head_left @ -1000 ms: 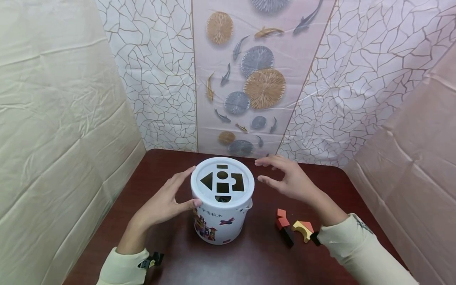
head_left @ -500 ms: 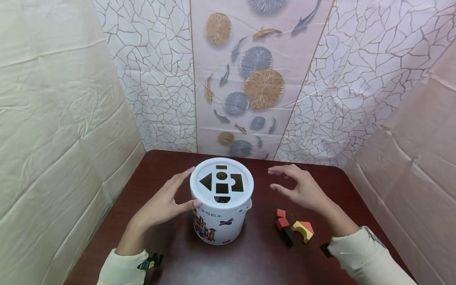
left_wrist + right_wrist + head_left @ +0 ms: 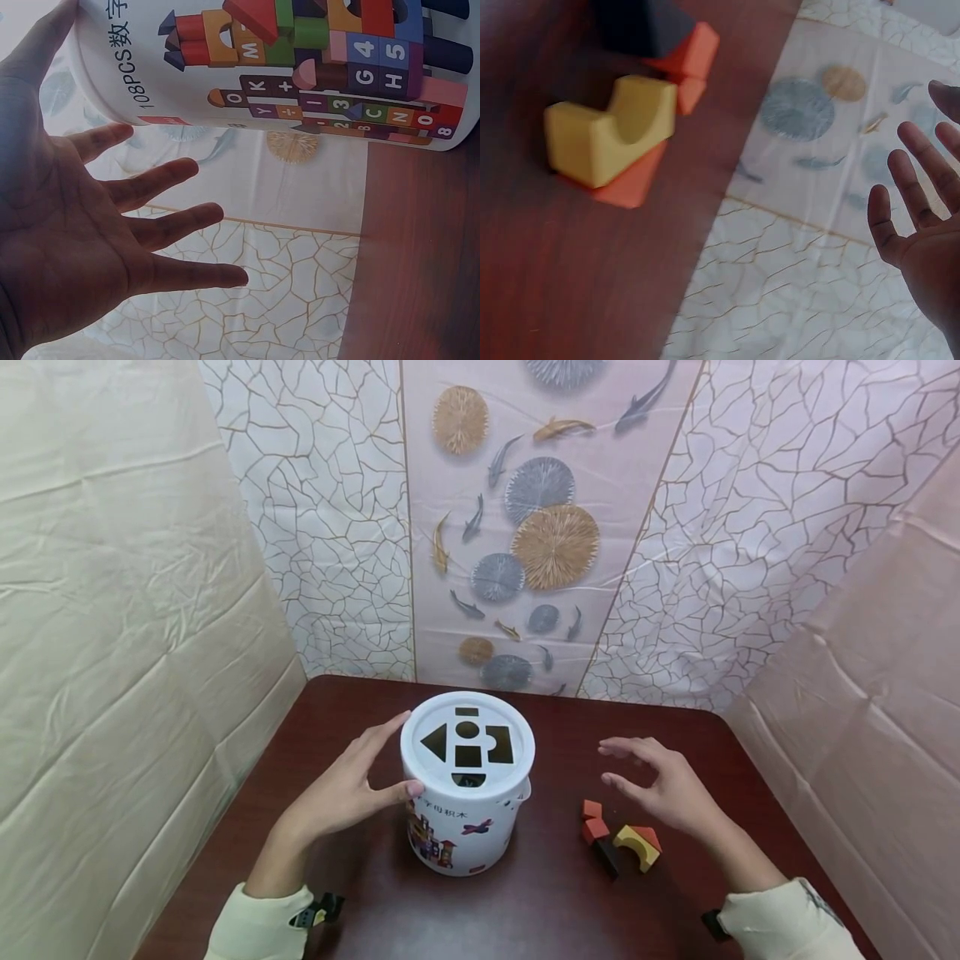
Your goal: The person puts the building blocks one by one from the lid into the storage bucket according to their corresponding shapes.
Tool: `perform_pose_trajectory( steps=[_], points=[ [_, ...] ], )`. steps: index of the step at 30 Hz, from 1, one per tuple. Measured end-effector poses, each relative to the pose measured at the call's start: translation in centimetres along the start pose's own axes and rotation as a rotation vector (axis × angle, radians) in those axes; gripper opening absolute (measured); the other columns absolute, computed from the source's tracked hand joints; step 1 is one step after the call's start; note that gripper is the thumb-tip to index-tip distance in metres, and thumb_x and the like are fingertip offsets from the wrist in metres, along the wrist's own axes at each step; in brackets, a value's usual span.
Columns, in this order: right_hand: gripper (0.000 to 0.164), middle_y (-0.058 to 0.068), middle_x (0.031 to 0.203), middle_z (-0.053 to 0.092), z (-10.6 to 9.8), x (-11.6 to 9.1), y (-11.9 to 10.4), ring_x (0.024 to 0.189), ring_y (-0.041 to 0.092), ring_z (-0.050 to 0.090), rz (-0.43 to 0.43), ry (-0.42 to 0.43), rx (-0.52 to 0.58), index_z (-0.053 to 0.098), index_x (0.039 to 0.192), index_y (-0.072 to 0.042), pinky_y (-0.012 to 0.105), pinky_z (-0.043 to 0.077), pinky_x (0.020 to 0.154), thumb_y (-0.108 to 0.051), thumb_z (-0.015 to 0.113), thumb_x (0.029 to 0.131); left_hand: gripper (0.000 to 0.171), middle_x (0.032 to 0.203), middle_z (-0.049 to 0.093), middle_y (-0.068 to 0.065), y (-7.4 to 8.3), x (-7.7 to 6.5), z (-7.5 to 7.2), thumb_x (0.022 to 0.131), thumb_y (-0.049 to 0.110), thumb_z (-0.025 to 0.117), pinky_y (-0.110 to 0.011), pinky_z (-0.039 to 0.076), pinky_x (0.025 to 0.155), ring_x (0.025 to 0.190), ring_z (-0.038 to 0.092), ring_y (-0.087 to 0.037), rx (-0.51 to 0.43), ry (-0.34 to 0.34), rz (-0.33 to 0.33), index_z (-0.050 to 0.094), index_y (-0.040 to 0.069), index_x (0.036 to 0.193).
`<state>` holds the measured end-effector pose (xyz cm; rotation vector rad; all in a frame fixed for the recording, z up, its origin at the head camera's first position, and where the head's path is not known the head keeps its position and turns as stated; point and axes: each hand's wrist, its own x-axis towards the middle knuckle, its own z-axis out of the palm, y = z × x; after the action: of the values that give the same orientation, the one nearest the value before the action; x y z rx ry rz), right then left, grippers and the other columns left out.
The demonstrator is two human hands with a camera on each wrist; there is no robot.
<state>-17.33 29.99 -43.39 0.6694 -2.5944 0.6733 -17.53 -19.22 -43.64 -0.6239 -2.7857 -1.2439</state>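
Note:
A white bucket (image 3: pixel 465 835) printed with colourful letter blocks stands upright on the table. Its white lid (image 3: pixel 517 760) has several shaped holes, among them a triangle, a circle and a square. My left hand (image 3: pixel 341 793) is spread along the bucket's left side, thumb and index fingertip right at the lid's edge; the other fingers (image 3: pixel 180 225) stretch out straight in the left wrist view. Holding nothing, my right hand (image 3: pixel 667 785) hovers above and behind the loose blocks, fingers spread in the right wrist view. Nearest to it are a yellow arch block (image 3: pixel 637 846) and an orange block (image 3: pixel 648 837).
Two small red-orange blocks (image 3: pixel 593 818) and a black block (image 3: pixel 605 857) lie in a row right of the bucket. A white handle lug (image 3: pixel 526 791) sticks out of the bucket's right side. Patterned cloth (image 3: pixel 360 527) hangs behind the dark red table (image 3: pixel 555 910).
My right hand has moved right and nearer, away from the bucket to above the loose blocks. The left hand and the bucket have stayed in place.

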Motion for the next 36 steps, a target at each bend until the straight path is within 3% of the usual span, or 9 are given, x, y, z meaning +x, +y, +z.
perform_pose_trajectory(
  steps=[16, 29, 36],
  points=[
    [0.055, -0.007, 0.116, 0.081, 1.0, -5.4, 3.3, 0.097, -0.004, 0.064, 0.072, 0.073, 0.036, 0.076, 0.134, -0.022, 0.008, 0.048, 0.084, -0.008, 0.097, 0.084, 0.106, 0.18, 0.034, 0.003, -0.1, 0.1, 0.2, 0.088, 0.071, 0.083, -0.083, 0.037, 0.12, 0.165, 0.034, -0.04, 0.001, -0.004, -0.009, 0.024, 0.05, 0.173],
    [0.054, 0.004, 0.115, 0.083, 1.0, -7.3, 4.3, 0.096, -0.006, 0.064, 0.106, 0.094, 0.023, 0.077, 0.132, -0.019, 0.007, 0.047, 0.083, -0.007, 0.097, 0.083, 0.106, 0.181, 0.034, 0.003, -0.1, 0.1, 0.2, 0.088, 0.071, 0.084, -0.083, 0.037, 0.121, 0.165, 0.034, -0.038, 0.005, -0.004, -0.01, 0.023, 0.053, 0.173],
    [0.054, -0.001, 0.114, 0.083, 1.2, -8.2, 4.5, 0.097, -0.007, 0.064, 0.132, 0.089, 0.017, 0.077, 0.132, -0.022, 0.006, 0.047, 0.082, -0.009, 0.097, 0.083, 0.107, 0.18, 0.034, 0.002, -0.1, 0.1, 0.2, 0.088, 0.07, 0.084, -0.083, 0.037, 0.121, 0.165, 0.035, -0.038, 0.0, 0.0, -0.005, 0.025, 0.048, 0.174]
  ],
)
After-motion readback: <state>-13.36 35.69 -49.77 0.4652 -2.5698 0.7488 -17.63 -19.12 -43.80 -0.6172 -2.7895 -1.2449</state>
